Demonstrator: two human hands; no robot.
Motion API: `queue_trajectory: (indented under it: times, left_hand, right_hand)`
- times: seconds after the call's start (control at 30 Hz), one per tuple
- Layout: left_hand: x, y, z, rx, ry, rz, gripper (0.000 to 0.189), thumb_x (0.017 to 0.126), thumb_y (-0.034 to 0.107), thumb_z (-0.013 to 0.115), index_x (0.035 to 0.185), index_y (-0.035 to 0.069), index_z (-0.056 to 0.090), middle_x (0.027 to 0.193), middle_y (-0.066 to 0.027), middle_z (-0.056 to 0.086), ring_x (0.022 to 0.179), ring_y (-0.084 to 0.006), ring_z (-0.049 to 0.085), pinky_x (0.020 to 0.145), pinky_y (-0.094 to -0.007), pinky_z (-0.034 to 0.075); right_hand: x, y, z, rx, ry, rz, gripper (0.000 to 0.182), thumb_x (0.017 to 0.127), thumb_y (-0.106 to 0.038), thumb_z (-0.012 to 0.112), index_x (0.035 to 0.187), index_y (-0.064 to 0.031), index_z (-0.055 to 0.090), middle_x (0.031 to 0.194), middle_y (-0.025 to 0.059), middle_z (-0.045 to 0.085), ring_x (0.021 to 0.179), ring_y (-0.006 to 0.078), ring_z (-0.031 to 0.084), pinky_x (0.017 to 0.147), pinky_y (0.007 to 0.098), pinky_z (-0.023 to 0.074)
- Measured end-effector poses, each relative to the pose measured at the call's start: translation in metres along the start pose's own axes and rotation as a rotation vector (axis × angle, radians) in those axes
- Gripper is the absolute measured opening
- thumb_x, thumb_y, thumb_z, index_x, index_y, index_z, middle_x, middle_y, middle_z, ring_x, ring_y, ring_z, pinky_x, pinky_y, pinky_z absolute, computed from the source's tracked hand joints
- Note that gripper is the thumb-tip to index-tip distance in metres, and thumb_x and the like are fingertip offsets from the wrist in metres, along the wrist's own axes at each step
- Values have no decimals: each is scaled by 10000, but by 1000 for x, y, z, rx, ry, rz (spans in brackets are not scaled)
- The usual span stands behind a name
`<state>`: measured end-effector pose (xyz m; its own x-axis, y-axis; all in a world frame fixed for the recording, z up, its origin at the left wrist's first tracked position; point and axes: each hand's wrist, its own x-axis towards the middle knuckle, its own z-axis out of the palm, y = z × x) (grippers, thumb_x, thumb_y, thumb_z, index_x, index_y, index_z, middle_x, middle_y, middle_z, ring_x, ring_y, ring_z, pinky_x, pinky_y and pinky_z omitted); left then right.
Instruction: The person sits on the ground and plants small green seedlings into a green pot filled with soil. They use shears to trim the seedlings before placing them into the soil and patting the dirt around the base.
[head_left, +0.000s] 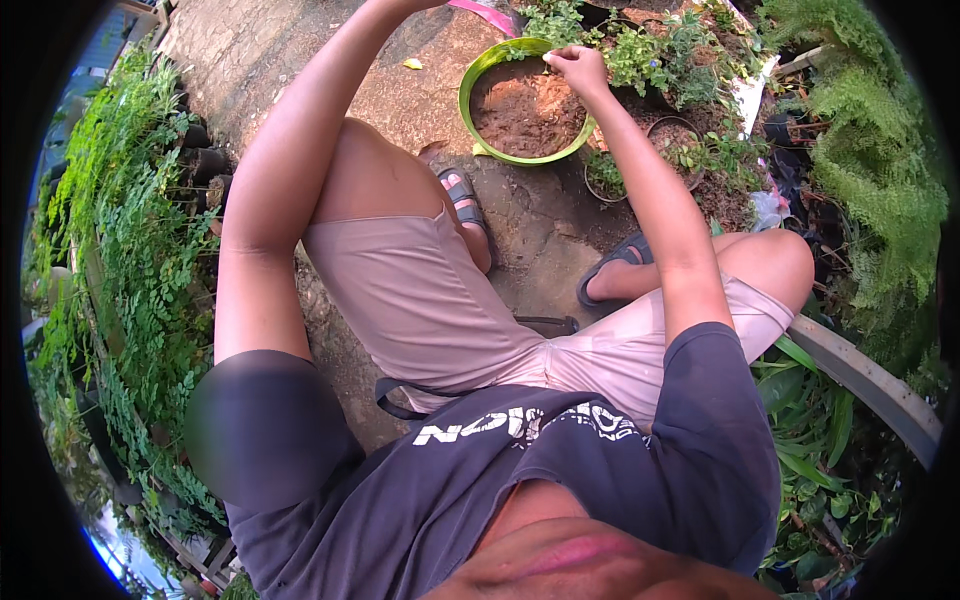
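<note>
My right hand (581, 69) is over the far rim of a round green pot (466, 112), thumb and finger pinched together on what looks like a small green sprig (546, 70); its details are too small to tell. Brown soil (525, 112) with an uneven surface fills much of the pot. Small leaves (516, 54) show against the inner far wall, left of these fingertips. My left hand (420, 3) is cut off by the top edge, so its fingers and anything in them are hidden. Right of it lies a pink strip (487, 13).
Leafy potted plants (637, 60) crowd the pot's right side, with a smaller pot (606, 176) nearer me. My sandalled feet (469, 214) rest on rough ground. Dense greenery (127, 300) lines the left; feathery plants (870, 150) and a curved beam (870, 382) stand right.
</note>
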<state>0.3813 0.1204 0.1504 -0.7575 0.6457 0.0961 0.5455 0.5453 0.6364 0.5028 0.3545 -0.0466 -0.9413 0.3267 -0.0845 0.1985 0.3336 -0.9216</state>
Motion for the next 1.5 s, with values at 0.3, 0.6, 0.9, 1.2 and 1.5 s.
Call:
queue_trajectory:
  times: [0.3,0.6,0.9,1.2,1.5]
  left_hand:
    - [14,6,17,50,-13,68,302,764,222,667,993,50,764,792,-130,724,712,-185,675,663,-351,532]
    - [17,15,15,78,-33,88,295,763,256,688,975,68,771,805,-120,731,729,-196,684,693,-349,539]
    - [18,9,17,93,-41,88,291,774,273,695,984,89,774,841,-119,735,768,-206,689,721,-357,541]
    - [17,9,15,97,-41,61,270,774,264,704,974,100,779,834,-112,735,759,-194,683,709,-353,537]
    - [22,-3,18,56,-31,128,255,765,236,710,960,86,779,823,-111,731,751,-189,678,699,-350,533]
  right_hand:
    - [3,32,58,-196,237,-224,226,798,-159,794,950,2,747,840,129,749,712,158,696,685,305,534]
    - [11,34,60,-170,227,-295,176,836,-173,710,849,2,726,787,165,715,732,278,701,686,365,518]
    - [15,25,59,-142,170,-238,180,857,-197,686,833,-23,724,716,105,712,655,213,686,633,342,508]
    - [24,34,65,-140,180,-277,164,838,-193,695,841,-33,732,721,109,714,670,224,695,650,346,520]
    - [24,35,70,-251,201,-296,176,818,-197,712,874,-31,732,769,164,710,723,307,697,690,385,530]
